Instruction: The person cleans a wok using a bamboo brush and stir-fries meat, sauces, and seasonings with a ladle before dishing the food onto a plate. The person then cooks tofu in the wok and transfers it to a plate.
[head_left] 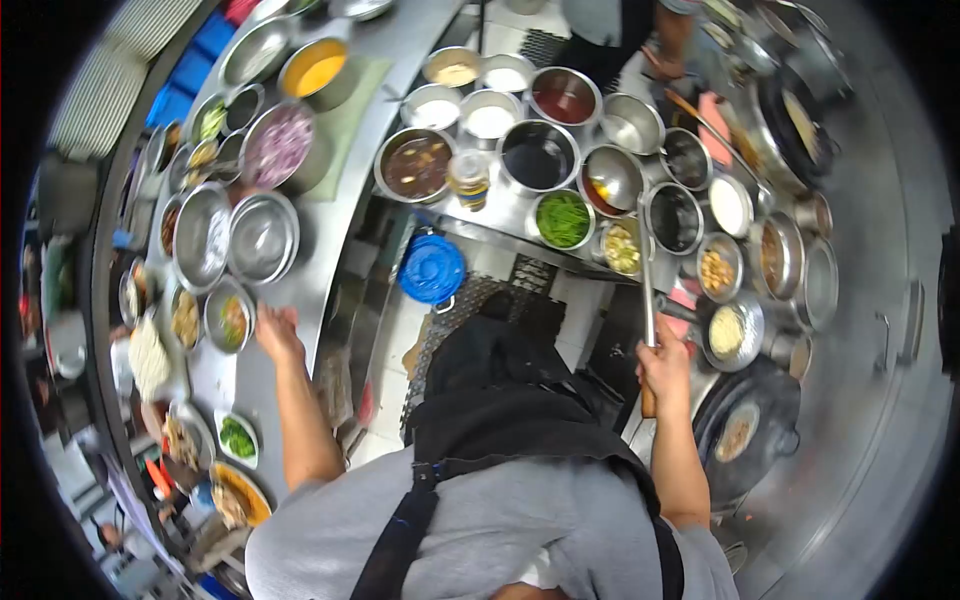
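My right hand (664, 368) is wrapped round the handle of a long ladle (614, 180), whose round bowl rests in or over a steel bowl with red and yellow contents. On the left counter, my left hand (278, 333) is at the rim of a small steel bowl (230, 318) with green and orange food; its fingers are partly hidden and blurred. Near that hand are a stack of empty steel bowls (263, 238) and a larger steel bowl (201, 238). Bowls of chopped greens (563, 219) and yellowish pieces (621, 248) stand near the ladle.
A wok (745, 440) with food sits at the right, below a bowl of minced garlic (733, 332). A blue-lidded bucket (432, 269) stands on the floor between the counters. Another person (610, 35) stands beyond the far counter. Purple onions fill a bowl (279, 146).
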